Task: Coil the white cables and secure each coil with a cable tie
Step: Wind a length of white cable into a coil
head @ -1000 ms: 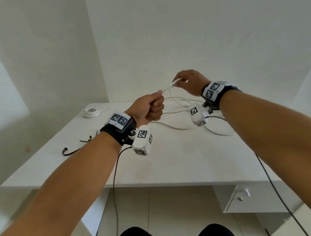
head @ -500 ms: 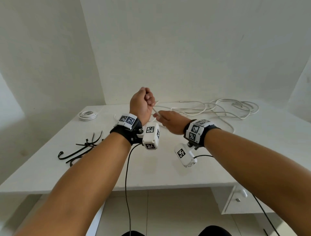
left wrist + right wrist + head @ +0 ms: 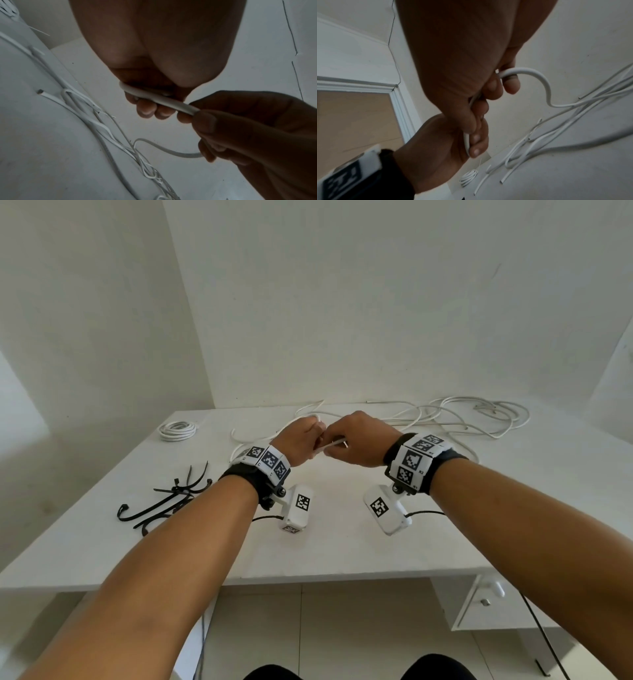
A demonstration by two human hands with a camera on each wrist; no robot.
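Both hands meet above the middle of the white desk (image 3: pixel 342 542) and hold one white cable (image 3: pixel 325 447) between them. My left hand (image 3: pixel 301 440) is a fist curled round the cable (image 3: pixel 159 100). My right hand (image 3: pixel 356 443) pinches the same cable (image 3: pixel 530 73) just to the right, and from it the cable droops to the desk. A loose tangle of white cables (image 3: pixel 462 419) lies at the back right. A finished white coil (image 3: pixel 178 430) sits at the back left. Black cable ties (image 3: pixel 171 498) lie in a pile on the left.
White walls stand close behind and beside the desk. A drawer unit with a knob (image 3: pixel 493 594) sits under the desk's right end. Thin black cords (image 3: pixel 544 642) run from the wrist cameras down over the front edge.
The hands, apart and raised a second ago, have come together and sunk toward the desk. The right hand has slid along the cable to just beside the left fist.
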